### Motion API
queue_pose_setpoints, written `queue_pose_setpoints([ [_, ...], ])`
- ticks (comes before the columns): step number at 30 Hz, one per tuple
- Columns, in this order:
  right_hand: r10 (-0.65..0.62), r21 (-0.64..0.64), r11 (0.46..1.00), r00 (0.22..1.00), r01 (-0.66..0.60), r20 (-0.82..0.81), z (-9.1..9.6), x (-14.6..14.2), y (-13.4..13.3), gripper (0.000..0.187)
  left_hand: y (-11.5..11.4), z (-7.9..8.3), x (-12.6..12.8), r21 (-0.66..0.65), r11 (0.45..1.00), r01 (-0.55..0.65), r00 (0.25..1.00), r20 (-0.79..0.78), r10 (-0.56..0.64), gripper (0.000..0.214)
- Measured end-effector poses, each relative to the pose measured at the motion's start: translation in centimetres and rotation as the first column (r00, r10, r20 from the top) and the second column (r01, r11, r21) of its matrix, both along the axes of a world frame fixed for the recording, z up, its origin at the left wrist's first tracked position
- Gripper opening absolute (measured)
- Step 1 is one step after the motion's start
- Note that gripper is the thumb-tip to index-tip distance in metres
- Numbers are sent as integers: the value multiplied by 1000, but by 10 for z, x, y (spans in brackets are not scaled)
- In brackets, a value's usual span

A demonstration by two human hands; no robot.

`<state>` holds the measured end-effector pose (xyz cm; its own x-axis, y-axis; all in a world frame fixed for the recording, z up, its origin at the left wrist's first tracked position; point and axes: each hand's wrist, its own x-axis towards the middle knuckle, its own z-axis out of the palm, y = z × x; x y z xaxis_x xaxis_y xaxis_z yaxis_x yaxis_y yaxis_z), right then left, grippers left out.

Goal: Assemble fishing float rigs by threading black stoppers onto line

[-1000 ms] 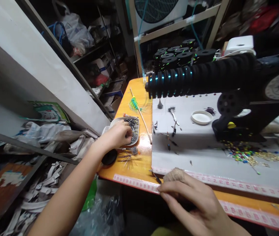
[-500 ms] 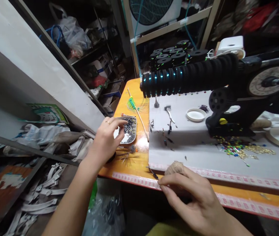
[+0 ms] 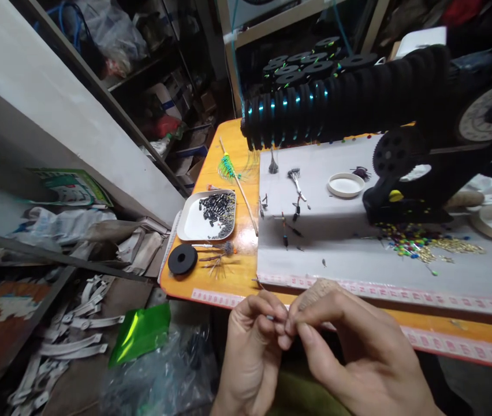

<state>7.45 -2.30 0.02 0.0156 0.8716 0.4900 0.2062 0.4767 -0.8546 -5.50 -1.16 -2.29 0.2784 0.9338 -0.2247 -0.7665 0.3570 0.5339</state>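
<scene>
Both hands meet at the table's front edge, fingertips touching. My left hand (image 3: 257, 346) is pinched closed on something too small to make out. My right hand (image 3: 350, 341) is pinched too, its thumb and forefinger against the left fingertips; what they grip is hidden. A beige wrapped bundle (image 3: 317, 293) shows just behind the right fingers. To the left stands a white tray (image 3: 189, 222) with small black cylindrical pieces (image 3: 216, 208) and finer grey and gold bits. A black spool (image 3: 182, 260) lies in front of that tray.
A black machine (image 3: 402, 173) carries a row of black spools (image 3: 298, 110) with shiny blue thread. Colourful beads (image 3: 410, 245) lie heaped beneath it. A thin stick (image 3: 245, 196) with green threads lies beside the tray. A measuring tape (image 3: 215, 297) runs along the table's edge.
My left hand has come from over the white tray to my right hand at the table edge, and their fingertips now touch. The view has tilted down slightly.
</scene>
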Motion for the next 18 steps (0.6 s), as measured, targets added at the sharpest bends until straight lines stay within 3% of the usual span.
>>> queue_pose_setpoints([
  [18,8,-6,1000,998,-8,56,-2,1,-4,21,-3,0,-3,-13,998,57,998,29,-56,19],
])
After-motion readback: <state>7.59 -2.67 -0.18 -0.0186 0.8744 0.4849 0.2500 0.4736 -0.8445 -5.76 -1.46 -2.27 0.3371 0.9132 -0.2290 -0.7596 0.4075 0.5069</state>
